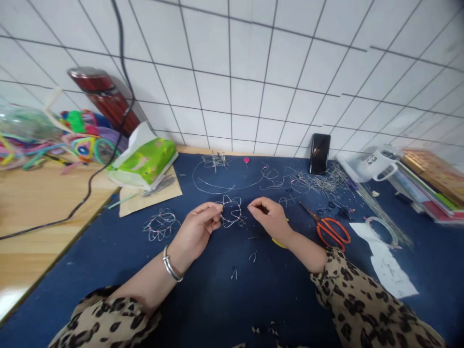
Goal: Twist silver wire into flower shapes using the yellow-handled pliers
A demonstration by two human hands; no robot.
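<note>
My left hand (201,224) pinches the rim of a bent-wire ring (232,223) that has wavy loops and small pink beads. Just right of the ring, my right hand (270,217) is closed with thumb and forefinger together; whatever is between those fingertips is too small to make out. A yellow object, partly hidden, lies under my right wrist. Another looped wire ring (161,225) rests on the mat to the left of my left hand. Short bent wire pieces (234,275) lie below my hands.
Orange-handled scissors (331,231) lie right of my right hand. Loose wires (319,181), a black phone (319,153) and a white mug (375,166) are farther back. At left stand a green tissue pack (147,162) and a red thermos (105,99), with a black cable (90,186) hanging past.
</note>
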